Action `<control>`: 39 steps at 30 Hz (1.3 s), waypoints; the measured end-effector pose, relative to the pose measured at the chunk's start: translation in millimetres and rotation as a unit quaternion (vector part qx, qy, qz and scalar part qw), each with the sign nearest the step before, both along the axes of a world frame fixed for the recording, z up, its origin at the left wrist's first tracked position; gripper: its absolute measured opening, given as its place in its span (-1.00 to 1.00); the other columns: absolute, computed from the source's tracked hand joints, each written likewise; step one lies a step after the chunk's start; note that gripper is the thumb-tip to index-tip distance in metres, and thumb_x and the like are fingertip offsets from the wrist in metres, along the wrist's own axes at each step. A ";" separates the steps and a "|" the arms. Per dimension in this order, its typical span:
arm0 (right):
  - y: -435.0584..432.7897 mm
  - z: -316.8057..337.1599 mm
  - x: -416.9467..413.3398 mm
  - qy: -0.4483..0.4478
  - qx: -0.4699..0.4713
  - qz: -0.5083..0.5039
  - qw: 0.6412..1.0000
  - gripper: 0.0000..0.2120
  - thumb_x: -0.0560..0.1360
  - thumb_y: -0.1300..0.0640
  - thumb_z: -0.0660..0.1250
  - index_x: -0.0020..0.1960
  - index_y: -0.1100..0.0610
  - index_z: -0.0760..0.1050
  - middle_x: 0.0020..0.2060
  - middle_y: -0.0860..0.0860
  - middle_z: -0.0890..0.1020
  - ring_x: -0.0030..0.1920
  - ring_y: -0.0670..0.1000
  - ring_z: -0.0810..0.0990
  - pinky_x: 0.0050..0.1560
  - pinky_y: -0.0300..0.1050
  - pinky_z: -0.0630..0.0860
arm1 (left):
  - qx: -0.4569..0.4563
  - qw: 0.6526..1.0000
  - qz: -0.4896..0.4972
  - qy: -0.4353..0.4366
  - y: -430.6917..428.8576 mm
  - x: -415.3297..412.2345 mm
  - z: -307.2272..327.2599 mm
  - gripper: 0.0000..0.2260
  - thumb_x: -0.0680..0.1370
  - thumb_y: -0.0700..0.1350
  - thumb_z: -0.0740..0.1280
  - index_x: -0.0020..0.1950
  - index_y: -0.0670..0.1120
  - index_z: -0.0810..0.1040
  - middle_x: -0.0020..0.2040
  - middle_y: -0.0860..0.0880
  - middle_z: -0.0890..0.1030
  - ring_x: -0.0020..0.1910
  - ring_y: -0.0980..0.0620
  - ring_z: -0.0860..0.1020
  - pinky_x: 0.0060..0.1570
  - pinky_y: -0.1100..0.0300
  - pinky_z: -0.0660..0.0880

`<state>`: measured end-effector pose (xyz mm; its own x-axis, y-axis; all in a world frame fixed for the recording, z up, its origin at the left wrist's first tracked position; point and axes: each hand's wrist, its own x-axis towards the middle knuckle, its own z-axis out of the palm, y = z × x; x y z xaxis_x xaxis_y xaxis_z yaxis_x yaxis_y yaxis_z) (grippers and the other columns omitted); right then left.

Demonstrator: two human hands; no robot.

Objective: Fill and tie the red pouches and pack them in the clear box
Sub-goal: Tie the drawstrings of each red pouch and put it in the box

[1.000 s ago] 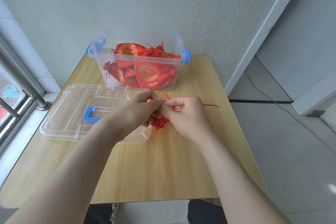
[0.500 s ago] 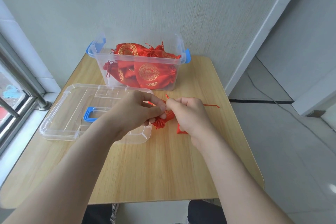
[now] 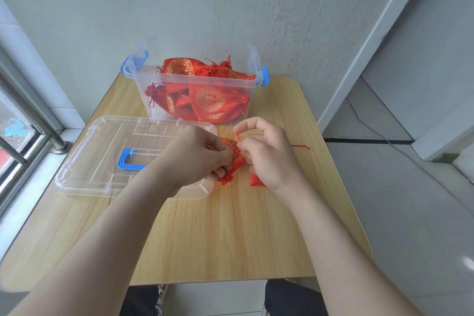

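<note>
A small red pouch (image 3: 234, 159) with gold print lies on the table between my hands, its gathered neck pointing toward me. My left hand (image 3: 197, 156) grips the pouch by its neck. My right hand (image 3: 266, 154) pinches the red drawstring (image 3: 239, 137), whose free end trails off to the right across the wood. Partly hidden under my right hand lies another flat red piece (image 3: 255, 180). Behind them stands the clear box (image 3: 252, 64) with blue latches, holding several tied red pouches (image 3: 209, 99).
The clear lid (image 3: 84, 159) with a blue handle lies flat on the left of the wooden table (image 3: 230, 233). A wall rises right behind the box. A window rail runs along the left, and the floor drops away on the right.
My right hand has lifted and moved right, pulling the drawstring upward. My left hand shifted its grip on the pouch neck, and more of the pouch body shows now.
</note>
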<state>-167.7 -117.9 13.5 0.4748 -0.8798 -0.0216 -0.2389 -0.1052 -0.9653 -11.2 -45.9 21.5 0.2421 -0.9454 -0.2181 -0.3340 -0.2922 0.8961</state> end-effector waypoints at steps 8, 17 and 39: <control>-1.9 -4.9 1.9 -0.046 -0.034 -0.009 0.998 -0.85 0.62 0.33 0.30 0.02 0.15 0.60 -0.45 0.01 0.56 -0.49 -0.11 0.43 -0.43 -0.23 0.36 | -0.026 0.995 -0.066 -0.075 2.9 -6.2 7.7 -0.86 0.52 -0.25 0.47 -0.23 -0.14 0.74 -0.32 -0.07 0.71 -0.35 0.08 0.62 -0.25 0.27 0.58; -4.2 -6.4 -3.3 -0.014 -0.151 -0.060 0.987 -0.70 0.50 0.27 0.46 0.15 -0.05 0.57 -0.07 -0.10 0.73 -0.25 -0.05 0.69 -0.23 -0.06 0.62 | -0.059 0.997 0.033 -0.049 1.8 -4.3 4.4 -0.84 0.59 -0.10 0.46 -0.16 -0.07 0.76 -0.26 -0.02 0.75 -0.25 -0.01 0.68 -0.37 0.33 0.45; -1.7 -15.1 2.6 0.094 -0.412 -0.041 0.905 -0.77 0.54 0.32 0.45 0.07 0.07 0.77 -0.16 0.02 0.71 -0.18 0.09 0.68 -0.15 0.06 0.62 | -0.123 0.989 0.060 -0.048 2.3 -7.5 6.8 -0.87 0.49 -0.27 0.51 -0.10 -0.05 0.79 -0.25 0.03 0.76 -0.18 0.11 0.75 0.01 0.13 0.67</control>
<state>-165.1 -119.6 -1.6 0.4635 -0.6656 0.5850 -0.4300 -0.7461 -0.5084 -18.7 -43.7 28.3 0.3634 -0.9306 0.0442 -0.3968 -0.1116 0.9111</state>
